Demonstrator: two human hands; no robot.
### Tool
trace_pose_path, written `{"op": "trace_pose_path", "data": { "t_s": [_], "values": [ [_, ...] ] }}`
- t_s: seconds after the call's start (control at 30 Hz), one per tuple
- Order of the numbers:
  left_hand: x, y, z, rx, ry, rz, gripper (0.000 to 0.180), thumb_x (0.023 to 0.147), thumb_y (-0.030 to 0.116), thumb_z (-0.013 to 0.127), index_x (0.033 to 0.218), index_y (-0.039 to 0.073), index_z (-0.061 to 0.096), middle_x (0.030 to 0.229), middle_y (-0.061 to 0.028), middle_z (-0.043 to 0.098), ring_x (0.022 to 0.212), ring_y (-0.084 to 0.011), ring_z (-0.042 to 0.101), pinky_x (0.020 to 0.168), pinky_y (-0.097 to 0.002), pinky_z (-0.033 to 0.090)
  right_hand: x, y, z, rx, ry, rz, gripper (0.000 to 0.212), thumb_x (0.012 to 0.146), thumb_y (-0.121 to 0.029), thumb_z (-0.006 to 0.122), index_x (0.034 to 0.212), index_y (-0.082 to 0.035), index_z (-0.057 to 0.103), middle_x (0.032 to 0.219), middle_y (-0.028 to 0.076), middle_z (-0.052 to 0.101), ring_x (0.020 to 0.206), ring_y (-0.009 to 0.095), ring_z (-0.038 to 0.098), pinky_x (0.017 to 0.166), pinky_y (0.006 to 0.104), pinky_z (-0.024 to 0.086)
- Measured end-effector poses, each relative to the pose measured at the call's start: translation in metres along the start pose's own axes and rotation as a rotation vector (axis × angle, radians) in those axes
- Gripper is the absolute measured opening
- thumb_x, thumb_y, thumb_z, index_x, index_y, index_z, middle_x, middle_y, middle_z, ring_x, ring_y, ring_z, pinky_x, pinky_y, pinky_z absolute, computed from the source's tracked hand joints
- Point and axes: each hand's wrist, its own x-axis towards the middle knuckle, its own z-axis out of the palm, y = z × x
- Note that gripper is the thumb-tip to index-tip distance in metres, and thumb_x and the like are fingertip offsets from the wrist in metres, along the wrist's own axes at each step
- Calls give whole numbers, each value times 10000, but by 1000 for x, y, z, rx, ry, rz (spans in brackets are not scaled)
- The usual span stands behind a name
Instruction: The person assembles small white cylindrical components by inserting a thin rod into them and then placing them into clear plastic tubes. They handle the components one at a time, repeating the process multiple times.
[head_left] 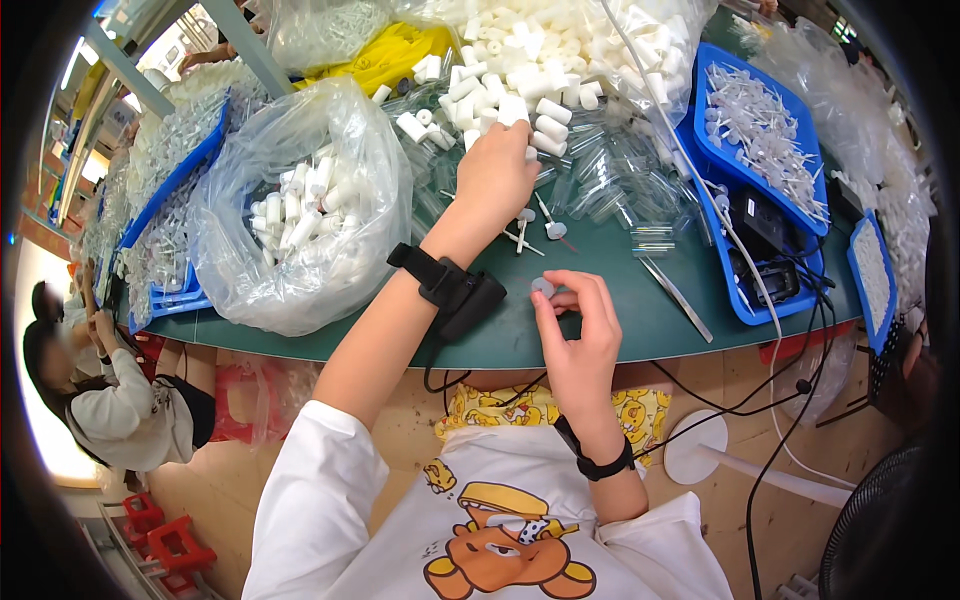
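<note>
My left hand [497,172] reaches far over the table, its fingers closed at a white cylinder [513,108] on the edge of a heap of similar white cylinders [550,125]. Nearer to me, my right hand [583,325] pinches a small round grey cap [543,288] between thumb and finger. Between the hands lie a few thin stems with round caps [554,230]. Clear plastic tubes [610,175] are strewn to the right of my left hand. A pair of metal tweezers [677,300] rests on the green table [600,262].
At left stands a clear bag [225,245] of white capped pieces. Blue trays [712,165] of thin-stemmed parts sit at right, above a blue bin [815,262] with black devices. A white cable [690,165] crosses the table. Another person [130,400] sits at far left.
</note>
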Motion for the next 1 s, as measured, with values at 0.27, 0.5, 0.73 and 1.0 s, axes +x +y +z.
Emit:
{"op": "trace_pose_path", "data": {
  "t_s": [0.27, 0.5, 0.73, 1.0],
  "values": [
    [-16, 10, -37, -296, 52, 2, 214, 865, 139, 618, 1042, 19, 613, 1033, -152, 553, 861, -256, 628, 743, -338, 515, 4, -3, -25, 526, -10, 159, 209, 926, 44, 519, 1100, 42, 634, 1086, 104, 546, 857, 152, 594, 772, 262, 500],
    [-106, 59, -87, -1123, -109, -154, 254, 938, 46, 536, 1169, -52, 499, 1127, -107, 500, 949, -197, 625, 737, -319, 572, -11, -11, -68, 942, -157, 311, 268, 823, 114, 551, 1081, 53, 593, 1066, 129, 559, 865, 172, 590, 751, 282, 504],
    [-159, 68, -67, -1289, -271, -313, 368, 886, -54, 574, 1242, -78, 487, 1122, -174, 593, 1016, -261, 637, 819, -361, 580, -25, -25, -74, 953, -227, 460, 339, 728, 120, 702, 1046, 69, 595, 1017, 148, 618, 928, 207, 615, 802, 306, 515],
    [-178, 71, -57, -1232, -269, -231, 275, 866, -46, 612, 1129, -54, 528, 1139, -136, 599, 1059, -186, 614, 854, -296, 579, -33, -11, -65, 823, -189, 218, 370, 683, 35, 795, 1010, 21, 623, 998, 119, 646, 830, 130, 578, 697, 241, 438]
  ]
}}
